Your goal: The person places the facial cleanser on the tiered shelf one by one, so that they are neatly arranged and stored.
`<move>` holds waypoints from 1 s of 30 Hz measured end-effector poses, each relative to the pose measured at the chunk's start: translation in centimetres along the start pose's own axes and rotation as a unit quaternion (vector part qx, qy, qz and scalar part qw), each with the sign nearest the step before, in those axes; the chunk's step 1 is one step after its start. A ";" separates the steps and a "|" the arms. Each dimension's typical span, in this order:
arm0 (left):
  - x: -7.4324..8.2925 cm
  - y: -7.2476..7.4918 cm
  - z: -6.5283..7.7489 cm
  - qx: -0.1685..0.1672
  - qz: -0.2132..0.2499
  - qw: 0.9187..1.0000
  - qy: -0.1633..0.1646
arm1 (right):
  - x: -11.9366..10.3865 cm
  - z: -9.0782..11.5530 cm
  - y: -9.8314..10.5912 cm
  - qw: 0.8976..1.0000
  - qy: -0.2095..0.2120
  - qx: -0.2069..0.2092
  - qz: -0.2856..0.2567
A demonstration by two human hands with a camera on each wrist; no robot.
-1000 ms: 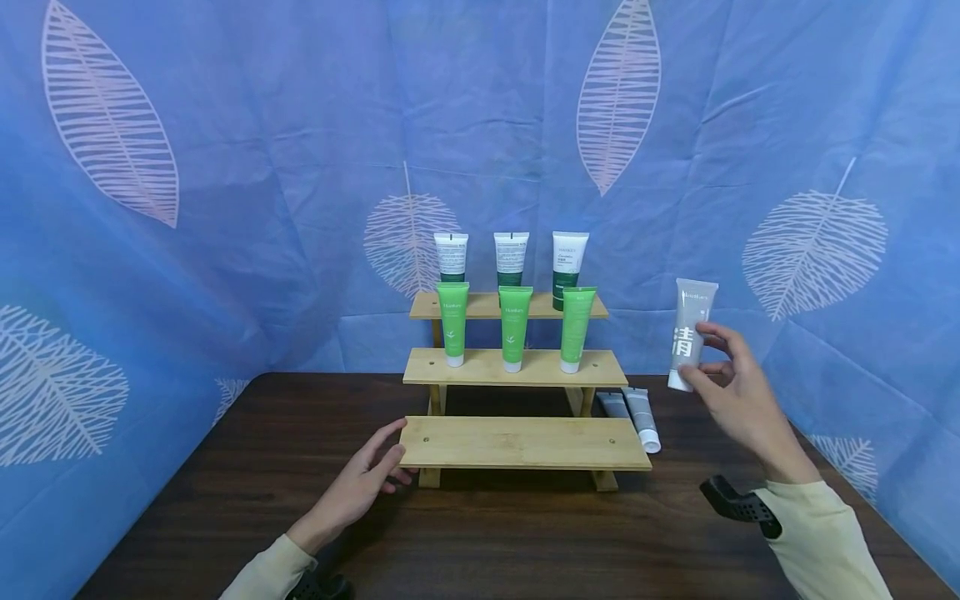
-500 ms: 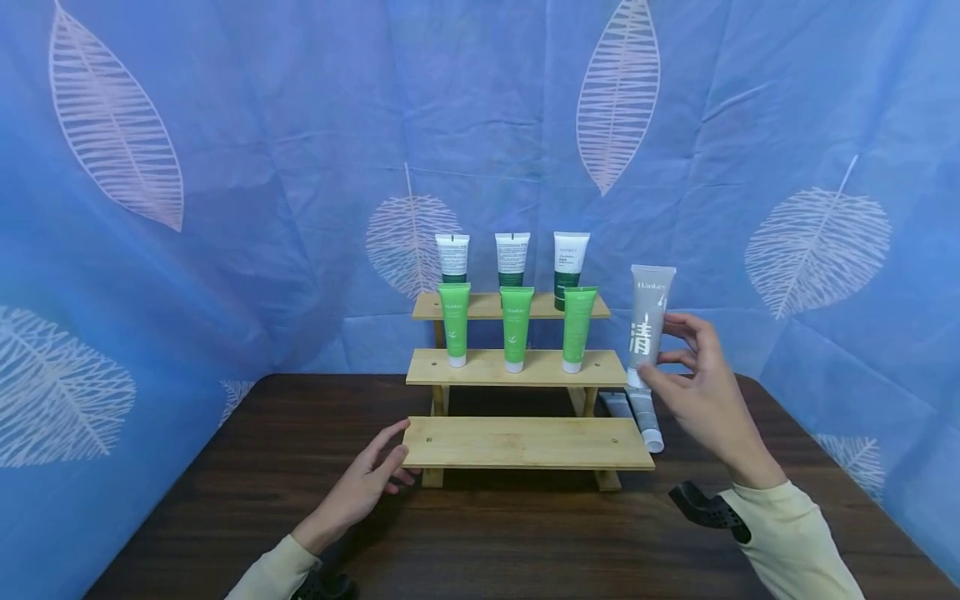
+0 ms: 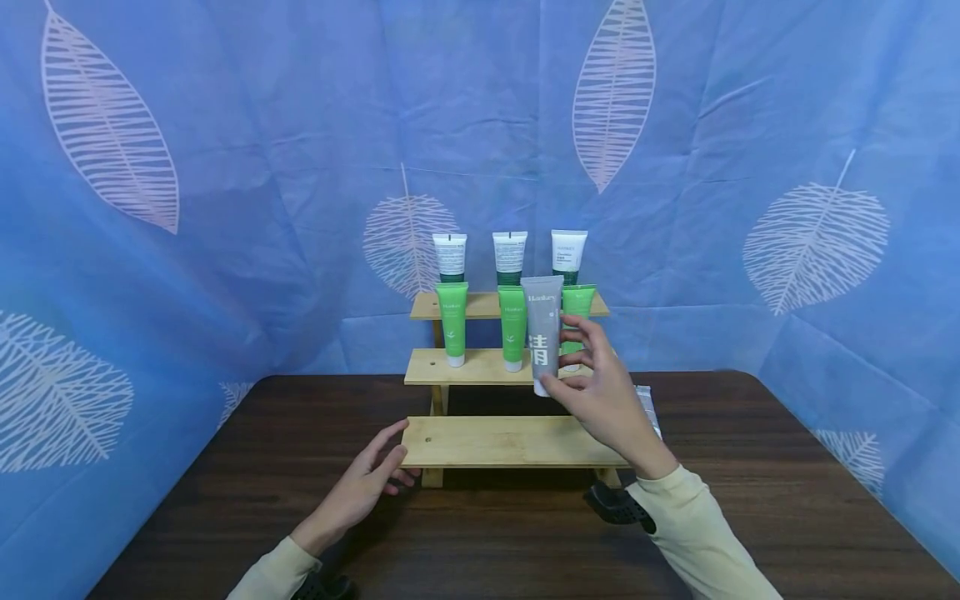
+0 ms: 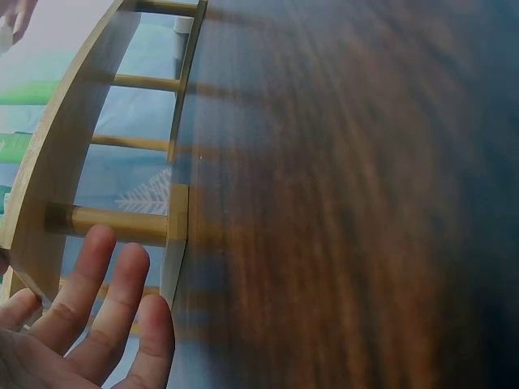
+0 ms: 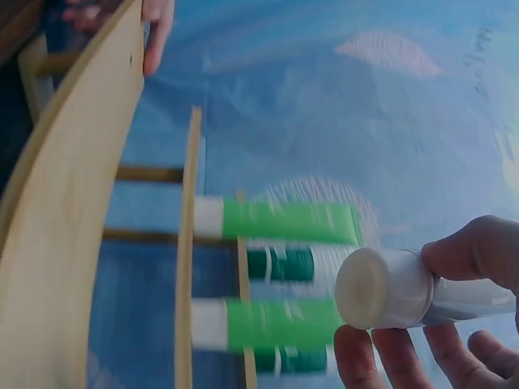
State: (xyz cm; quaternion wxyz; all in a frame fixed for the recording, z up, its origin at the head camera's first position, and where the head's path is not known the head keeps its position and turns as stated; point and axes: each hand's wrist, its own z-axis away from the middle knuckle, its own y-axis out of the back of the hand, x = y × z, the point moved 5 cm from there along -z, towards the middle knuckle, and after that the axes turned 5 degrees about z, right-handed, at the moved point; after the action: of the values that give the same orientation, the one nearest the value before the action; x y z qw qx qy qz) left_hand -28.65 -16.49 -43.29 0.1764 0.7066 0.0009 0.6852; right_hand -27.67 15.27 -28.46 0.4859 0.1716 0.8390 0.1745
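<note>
My right hand (image 3: 600,392) holds a grey squeeze tube (image 3: 543,325), white cap down, pinched between thumb and fingers. It is over the three-tier wooden display stand (image 3: 517,437), overlapping the middle tier in the head view. The right wrist view shows its white cap (image 5: 377,288) beside the fingers. At the left end of the lowest tier, my left hand (image 3: 360,492) holds the board, the index finger over its top and the other fingers (image 4: 109,267) below. Green tubes (image 3: 453,325) stand on the middle tier, one partly hidden by my right hand. White-and-green tubes (image 3: 450,254) stand on the top tier.
Another grey tube (image 3: 647,404) lies on the dark wooden table (image 3: 750,467) right of the stand, mostly hidden by my right hand. A blue leaf-print cloth (image 3: 300,208) hangs behind the table and along its sides.
My right hand has carried the grey tube leftward from beside the stand to in front of the middle tier. The left hand has stayed at the lowest tier's end.
</note>
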 end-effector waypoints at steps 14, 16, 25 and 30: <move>-0.1 0.1 -0.1 0.004 0.002 1.000 0.002 | -1.8 -0.4 -8.6 0.997 0.034 -0.065 -0.020; -0.1 0.0 -0.1 0.003 0.003 1.000 0.002 | -1.8 -0.4 -9.5 0.997 0.034 -0.069 -0.025; 0.0 0.0 0.0 -0.011 0.006 1.000 -0.008 | -0.6 -0.3 -12.1 0.996 0.015 -0.092 -0.011; 0.0 0.0 -0.1 -0.014 0.008 1.000 -0.011 | 0.5 -0.3 -12.9 0.995 0.001 -0.103 -0.010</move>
State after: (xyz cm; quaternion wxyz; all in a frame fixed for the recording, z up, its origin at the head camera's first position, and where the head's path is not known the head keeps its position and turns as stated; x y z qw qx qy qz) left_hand -28.73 -16.52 -43.31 0.1806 0.7114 -0.0159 0.6790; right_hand -29.70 4.12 -34.68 0.5018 0.1118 0.8189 0.2550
